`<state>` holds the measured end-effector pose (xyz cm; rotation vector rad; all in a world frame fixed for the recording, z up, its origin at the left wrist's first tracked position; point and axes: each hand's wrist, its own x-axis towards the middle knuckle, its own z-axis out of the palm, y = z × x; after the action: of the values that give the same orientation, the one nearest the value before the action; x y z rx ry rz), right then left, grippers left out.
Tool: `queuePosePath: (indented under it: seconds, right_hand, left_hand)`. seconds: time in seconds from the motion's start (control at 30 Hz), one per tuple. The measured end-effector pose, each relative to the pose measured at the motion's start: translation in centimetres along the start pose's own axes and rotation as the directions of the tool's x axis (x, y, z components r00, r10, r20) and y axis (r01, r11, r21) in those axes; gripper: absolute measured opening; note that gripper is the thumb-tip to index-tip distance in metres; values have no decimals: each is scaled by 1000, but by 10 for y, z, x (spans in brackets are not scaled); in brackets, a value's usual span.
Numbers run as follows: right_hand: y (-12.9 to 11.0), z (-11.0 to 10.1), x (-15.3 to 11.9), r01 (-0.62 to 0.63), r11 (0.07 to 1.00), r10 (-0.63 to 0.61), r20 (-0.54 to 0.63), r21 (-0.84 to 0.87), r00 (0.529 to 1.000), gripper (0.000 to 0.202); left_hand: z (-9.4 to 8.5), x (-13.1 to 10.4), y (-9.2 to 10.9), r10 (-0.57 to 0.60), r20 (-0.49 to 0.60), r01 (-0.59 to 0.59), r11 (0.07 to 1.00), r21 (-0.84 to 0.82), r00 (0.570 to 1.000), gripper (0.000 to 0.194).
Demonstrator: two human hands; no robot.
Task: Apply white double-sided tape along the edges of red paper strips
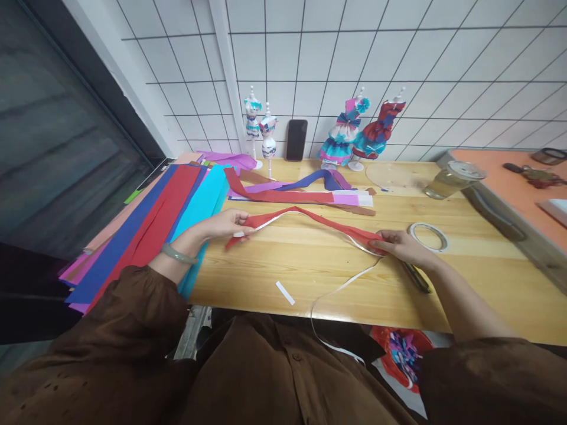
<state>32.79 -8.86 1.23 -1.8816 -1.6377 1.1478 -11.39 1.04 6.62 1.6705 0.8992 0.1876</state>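
Note:
A strip of red crepe paper (305,213) stretches between both hands, bowed up a little in the middle, with a narrow white tape or ribbon along its lower edge. At its left end, my left hand (228,224) pinches the strip between thumb and fingers. My right hand (401,246) pinches the other end. From there a thin white ribbon (339,287) trails down over the table's front edge. Close below my right hand lies a dark cutter (417,277), partly hidden by the wrist. A short white strip (285,293) rests on the wood.
Layered coloured paper sheets (163,218) cover the left side. Loose strips (301,196) lie behind my hands. Small dressed mannequins (343,136) and a phone (296,140) stand by the wall. A tape roll (428,236) and a lidded cup (454,179) are right. Below hangs a red bag (390,354) of scraps.

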Motion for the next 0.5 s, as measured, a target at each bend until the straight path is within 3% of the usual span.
queuePosePath:
  seconds: [0.13,0.3,0.5]
  right_hand:
    - [-10,2,-5,17,996,-17,-5,-87,1000,41]
    - [-14,12,1,95,985,-93,19,-146,995,30]
    - [-15,21,13,107,974,-126,-86,-200,988,20]
  left_hand:
    - [-25,-21,2,-134,-38,138,980,142,990,38]
    - [-60,-55,-9,-369,-16,365,914,179,929,53]
    - [-67,-75,-33,-511,15,504,851,148,859,52]
